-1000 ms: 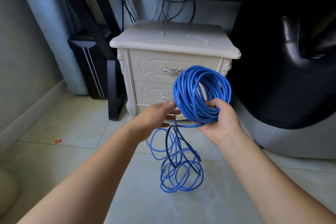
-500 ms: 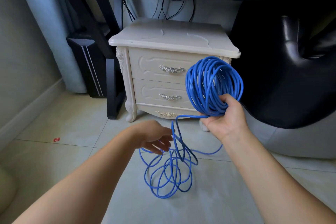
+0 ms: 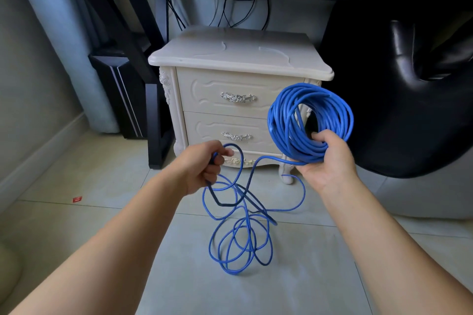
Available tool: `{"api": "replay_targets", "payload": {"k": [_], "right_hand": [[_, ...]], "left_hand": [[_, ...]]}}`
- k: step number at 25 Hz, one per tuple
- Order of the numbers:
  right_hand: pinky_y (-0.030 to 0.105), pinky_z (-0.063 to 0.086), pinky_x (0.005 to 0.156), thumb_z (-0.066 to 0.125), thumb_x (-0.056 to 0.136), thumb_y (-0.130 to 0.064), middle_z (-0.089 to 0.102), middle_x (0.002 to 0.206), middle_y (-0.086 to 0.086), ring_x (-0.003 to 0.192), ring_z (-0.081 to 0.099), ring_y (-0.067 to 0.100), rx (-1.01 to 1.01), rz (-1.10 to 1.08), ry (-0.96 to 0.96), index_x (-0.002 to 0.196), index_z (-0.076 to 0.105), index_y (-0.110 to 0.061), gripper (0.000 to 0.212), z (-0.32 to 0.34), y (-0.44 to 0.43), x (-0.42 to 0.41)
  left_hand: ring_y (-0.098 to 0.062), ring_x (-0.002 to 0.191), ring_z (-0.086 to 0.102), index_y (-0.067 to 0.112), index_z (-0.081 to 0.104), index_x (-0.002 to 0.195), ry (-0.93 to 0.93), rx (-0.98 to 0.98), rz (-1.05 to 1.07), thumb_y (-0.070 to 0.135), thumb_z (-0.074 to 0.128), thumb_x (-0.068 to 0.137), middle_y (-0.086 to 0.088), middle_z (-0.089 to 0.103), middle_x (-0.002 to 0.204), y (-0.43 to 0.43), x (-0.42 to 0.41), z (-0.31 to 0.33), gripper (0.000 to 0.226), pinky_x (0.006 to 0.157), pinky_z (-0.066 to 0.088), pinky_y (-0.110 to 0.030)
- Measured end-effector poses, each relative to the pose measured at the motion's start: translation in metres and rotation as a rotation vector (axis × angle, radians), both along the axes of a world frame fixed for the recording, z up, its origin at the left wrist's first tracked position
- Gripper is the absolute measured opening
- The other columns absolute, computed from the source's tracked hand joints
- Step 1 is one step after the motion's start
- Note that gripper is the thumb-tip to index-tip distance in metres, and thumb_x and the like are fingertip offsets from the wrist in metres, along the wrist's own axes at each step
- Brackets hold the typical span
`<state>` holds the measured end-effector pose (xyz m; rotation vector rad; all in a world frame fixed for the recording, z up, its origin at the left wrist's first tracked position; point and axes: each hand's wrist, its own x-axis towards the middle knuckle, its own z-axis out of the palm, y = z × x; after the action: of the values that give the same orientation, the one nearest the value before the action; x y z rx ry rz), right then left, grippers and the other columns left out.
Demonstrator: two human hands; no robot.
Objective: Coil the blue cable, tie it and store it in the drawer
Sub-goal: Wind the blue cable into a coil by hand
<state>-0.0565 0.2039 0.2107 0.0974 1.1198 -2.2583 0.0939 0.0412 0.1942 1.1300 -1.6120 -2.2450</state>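
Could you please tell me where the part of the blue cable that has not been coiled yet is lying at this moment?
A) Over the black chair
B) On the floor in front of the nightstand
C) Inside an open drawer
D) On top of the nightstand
B: the blue cable trails in loose loops over the tiled floor before the nightstand, below the coil that the right hand holds.
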Motion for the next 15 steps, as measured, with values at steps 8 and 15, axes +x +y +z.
{"api": "replay_targets", "payload": {"k": [8, 15], "right_hand": [[0.041, 0.048, 0.069, 0.049, 0.079, 0.003, 0.043, 0.060, 0.004, 0.050, 0.052, 0.021, 0.323, -0.047, 0.068, 0.072, 0.044, -0.015, 0.019, -0.007, 0.006, -0.006], [0.042, 0.058, 0.070, 0.045, 0.090, -0.002, 0.063, 0.084, 0.014, 0.079, 0.068, 0.032, -0.088, 0.073, -0.178, 0.087, 0.052, -0.010, 0.011, 0.012, -0.004, 0.013]], "left_hand": [[-0.007, 0.045, 0.030, 0.012, 0.066, 0.084, 0.145, -0.056, 0.063, 0.020, 0.045, 0.099, 0.005, 0.043, 0.060, -0.004, 0.006, 0.008, 0.027, 0.039, 0.024, -0.016], [-0.024, 0.102, 0.065, 0.019, 0.063, 0.092, -0.211, -0.069, 0.004, 0.041, 0.046, 0.100, -0.005, 0.067, 0.105, 0.016, -0.005, -0.044, 0.029, 0.091, 0.047, -0.049]]}}
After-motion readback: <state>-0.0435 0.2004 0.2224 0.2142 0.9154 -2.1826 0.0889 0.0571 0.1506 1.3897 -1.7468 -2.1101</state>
